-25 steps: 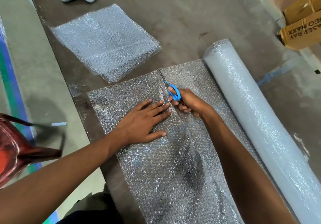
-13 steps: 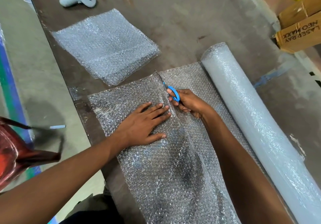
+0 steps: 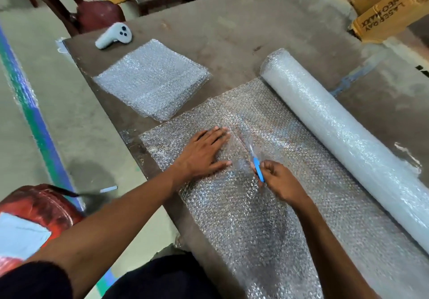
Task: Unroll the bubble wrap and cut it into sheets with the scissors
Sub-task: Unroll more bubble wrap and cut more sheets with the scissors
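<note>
The right hand is curled round the blue handles of the scissors, whose blades point away from the person along a line in the unrolled bubble wrap; motion blur hides whether the blades are parted or closed. Just to the left of that line the left hand lies flat on the wrap, fingers straight and spread, pressing the sheet down against the table. The unrolled stretch reaches from the table's near edge out to the roll, which lies on the right side of the table, well apart from the right hand, with the sheet still joined to it. Beyond the left hand, a stack of cut sheets rests flat on the tabletop, and past that, near the far left corner, sits a white handheld controller. Cardboard boxes stand at the far right, and a red chair sits on the floor at the person's left
</note>
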Available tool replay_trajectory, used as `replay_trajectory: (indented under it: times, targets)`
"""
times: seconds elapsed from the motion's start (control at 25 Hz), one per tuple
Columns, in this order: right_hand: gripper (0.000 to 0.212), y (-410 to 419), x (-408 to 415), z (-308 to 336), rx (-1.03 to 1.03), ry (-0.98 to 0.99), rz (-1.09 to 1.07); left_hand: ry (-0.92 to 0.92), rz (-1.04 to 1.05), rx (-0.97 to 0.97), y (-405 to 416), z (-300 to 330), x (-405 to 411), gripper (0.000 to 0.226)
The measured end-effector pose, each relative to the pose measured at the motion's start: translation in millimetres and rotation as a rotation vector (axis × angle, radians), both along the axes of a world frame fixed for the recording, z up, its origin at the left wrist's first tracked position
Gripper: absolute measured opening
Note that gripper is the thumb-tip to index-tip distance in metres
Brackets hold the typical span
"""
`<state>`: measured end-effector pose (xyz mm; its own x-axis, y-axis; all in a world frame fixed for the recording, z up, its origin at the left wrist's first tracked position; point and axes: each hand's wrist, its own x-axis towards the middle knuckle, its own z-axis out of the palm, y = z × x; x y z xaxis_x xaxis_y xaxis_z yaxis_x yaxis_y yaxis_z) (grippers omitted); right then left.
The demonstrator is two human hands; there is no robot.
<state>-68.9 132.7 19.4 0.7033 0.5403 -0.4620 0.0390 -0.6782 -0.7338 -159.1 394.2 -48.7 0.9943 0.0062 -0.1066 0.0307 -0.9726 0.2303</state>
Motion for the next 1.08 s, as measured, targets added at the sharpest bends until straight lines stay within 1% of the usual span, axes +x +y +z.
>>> replay_trajectory:
  times: [0.12, 0.24, 0.28, 0.32, 0.4, 0.52, 0.68, 0.76, 0.84, 0.88, 0.96, 1.08]
  targets:
    - [0.021, -33, -43, -8, 0.013, -0.153, -0.139, 0.029, 0.045, 0.043, 3, 1, -4, 0.097]
    - [0.013, -67, -89, -16, -0.028, -0.438, -0.209, 0.036, 0.052, 0.053, 8, 3, -6, 0.099]
    - [0.009, -80, -104, -19, -0.034, -0.489, -0.236, 0.028, 0.058, 0.055, 9, 6, -6, 0.101]
    - [0.011, -92, -119, -24, -0.046, -0.519, -0.26, 0.026, 0.068, 0.059, 10, 8, -6, 0.103]
    - [0.018, -115, -145, -37, -0.073, -0.539, -0.285, 0.031, 0.084, 0.058, 5, 15, -8, 0.106]
    - [0.014, -133, -177, -48, -0.064, -0.512, -0.345, 0.022, 0.061, -0.012, -29, 27, -19, 0.105]
    - [0.017, -157, -213, -51, -0.076, -0.579, -0.484, -0.007, -0.086, -0.074, -123, 34, -51, 0.085]
    - [0.023, -172, -231, -51, -0.118, -0.588, -0.574, -0.018, -0.17, -0.081, -168, 34, -69, 0.081]
    - [0.03, -186, -244, -54, -0.172, -0.61, -0.616, -0.033, -0.226, -0.045, -194, 28, -83, 0.079]
    - [0.034, -194, -251, -57, -0.212, -0.632, -0.634, -0.026, -0.243, -0.009, -202, 23, -89, 0.081]
    - [0.037, -211, -266, -61, -0.255, -0.641, -0.671, 0.01, -0.227, 0.062, -206, 11, -99, 0.09]
    - [0.035, -229, -283, -62, -0.2, -0.612, -0.709, 0.036, -0.174, 0.08, -196, -1, -105, 0.099]
